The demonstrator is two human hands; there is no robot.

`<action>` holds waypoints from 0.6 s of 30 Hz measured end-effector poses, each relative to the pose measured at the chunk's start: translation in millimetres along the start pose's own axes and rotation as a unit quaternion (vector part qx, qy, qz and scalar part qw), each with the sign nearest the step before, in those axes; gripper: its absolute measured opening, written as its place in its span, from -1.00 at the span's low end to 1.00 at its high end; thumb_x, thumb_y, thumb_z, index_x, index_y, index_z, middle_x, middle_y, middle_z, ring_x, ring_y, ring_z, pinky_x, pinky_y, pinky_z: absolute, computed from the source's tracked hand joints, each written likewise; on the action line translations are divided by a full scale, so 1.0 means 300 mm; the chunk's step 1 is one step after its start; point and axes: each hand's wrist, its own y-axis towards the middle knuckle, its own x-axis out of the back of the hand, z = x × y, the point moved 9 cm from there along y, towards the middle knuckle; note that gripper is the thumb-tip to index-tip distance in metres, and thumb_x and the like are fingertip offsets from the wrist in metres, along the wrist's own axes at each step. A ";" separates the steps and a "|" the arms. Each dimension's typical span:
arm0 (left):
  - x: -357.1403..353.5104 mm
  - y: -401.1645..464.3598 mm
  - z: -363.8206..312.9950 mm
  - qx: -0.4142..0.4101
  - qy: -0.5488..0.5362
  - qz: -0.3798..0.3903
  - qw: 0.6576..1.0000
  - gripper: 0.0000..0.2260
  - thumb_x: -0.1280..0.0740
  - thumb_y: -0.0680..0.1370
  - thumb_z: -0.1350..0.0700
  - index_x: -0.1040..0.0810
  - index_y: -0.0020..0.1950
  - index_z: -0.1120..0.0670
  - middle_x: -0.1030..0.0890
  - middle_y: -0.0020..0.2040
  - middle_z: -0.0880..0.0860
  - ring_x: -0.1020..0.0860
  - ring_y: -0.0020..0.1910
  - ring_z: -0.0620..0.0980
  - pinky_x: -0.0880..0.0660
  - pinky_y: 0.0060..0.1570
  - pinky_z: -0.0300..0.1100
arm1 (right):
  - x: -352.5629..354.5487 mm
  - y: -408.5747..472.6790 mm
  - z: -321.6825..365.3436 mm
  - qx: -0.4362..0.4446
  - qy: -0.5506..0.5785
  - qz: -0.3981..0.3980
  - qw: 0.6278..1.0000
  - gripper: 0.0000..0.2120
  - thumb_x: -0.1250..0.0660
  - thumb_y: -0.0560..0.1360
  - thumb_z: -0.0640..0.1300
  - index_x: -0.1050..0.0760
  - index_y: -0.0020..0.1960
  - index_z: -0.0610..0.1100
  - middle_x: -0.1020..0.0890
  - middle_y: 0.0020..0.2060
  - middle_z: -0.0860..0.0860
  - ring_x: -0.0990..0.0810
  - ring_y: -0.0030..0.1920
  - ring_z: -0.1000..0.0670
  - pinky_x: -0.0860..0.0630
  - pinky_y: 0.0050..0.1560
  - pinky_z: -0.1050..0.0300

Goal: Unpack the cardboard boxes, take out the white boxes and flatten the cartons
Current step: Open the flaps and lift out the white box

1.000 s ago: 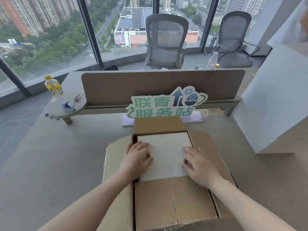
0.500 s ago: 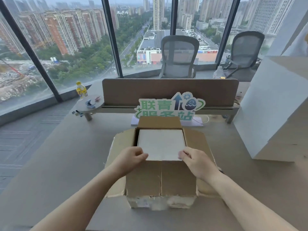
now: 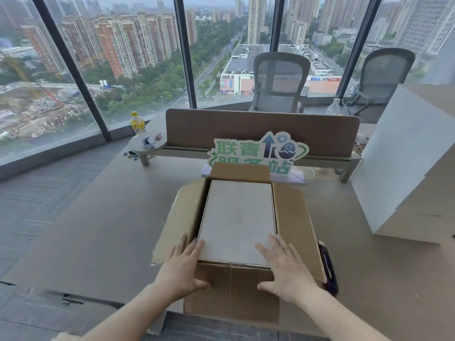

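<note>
The white box (image 3: pixel 237 222) sits snug inside the open carton (image 3: pixel 231 289), its top level with the carton's rim and its long axis running straight away from the person. Its near edge lies right under both sets of fingertips. The left hand (image 3: pixel 183 267) lies flat and open over the near left corner, fingers spread, some on the white lid and some on the side flap. The right hand (image 3: pixel 285 265) mirrors it at the near right corner, also open, gripping nothing. Both thumbs hang down over the carton's front wall. Neither hand is nearer; the box lies squarely between them, just ahead. I'd judge the lift has not begun, and getting fingers down the tight side gaps looks like the hard part. The carton stands on the counter (image 3: pixel 105 230). Past the hands stands a green sign (image 3: pixel 256 152); off the right hand, a stack of white boxes (image 3: pixel 403 168).
</note>
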 end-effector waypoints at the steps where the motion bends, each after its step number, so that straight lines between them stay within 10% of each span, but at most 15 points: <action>1: -0.020 0.004 0.003 -0.004 -0.005 -0.027 1.000 -0.02 -0.36 0.43 -0.33 0.13 0.62 0.00 -0.04 0.62 -0.01 0.25 0.58 0.08 0.10 0.55 0.02 | -0.019 0.003 -0.002 0.001 -0.013 -0.024 1.000 -0.12 -0.28 0.51 0.27 0.24 0.58 0.16 0.33 0.55 -0.04 0.40 0.53 -0.05 0.32 0.53 0.00; 7: -0.061 0.024 0.018 -0.048 0.016 -0.129 0.990 -0.13 -0.55 0.33 -0.17 -0.29 0.50 0.18 -0.57 0.32 0.04 -0.21 0.48 0.16 -0.47 0.27 0.13 | -0.081 0.034 -0.031 -0.011 -0.046 -0.131 0.990 -0.04 -0.58 0.27 0.16 -0.21 0.53 -0.04 -0.32 0.47 -0.26 -0.07 0.54 -0.21 0.01 0.47 -0.10; 13: -0.009 0.029 -0.003 -0.041 -0.029 -0.060 0.997 -0.09 0.09 0.41 -0.45 0.06 0.62 0.07 0.11 0.59 -0.04 0.22 0.59 0.07 0.15 0.52 -0.06 | -0.007 0.024 0.010 -0.019 0.001 -0.095 0.995 -0.16 -0.03 0.48 0.42 -0.03 0.60 -0.04 -0.05 0.58 -0.05 0.08 0.59 -0.04 0.21 0.54 0.08; 18: 0.149 0.132 -0.056 -0.006 -0.138 -0.080 0.987 -0.39 -0.14 0.61 -0.18 -0.12 0.58 0.07 -0.11 0.60 0.04 -0.13 0.55 0.04 -0.20 0.44 -0.07 | 0.136 0.121 0.021 -0.124 0.161 -0.100 0.974 -0.37 -0.19 0.58 0.13 -0.15 0.55 -0.12 -0.24 0.53 -0.11 -0.25 0.48 -0.13 -0.24 0.44 0.01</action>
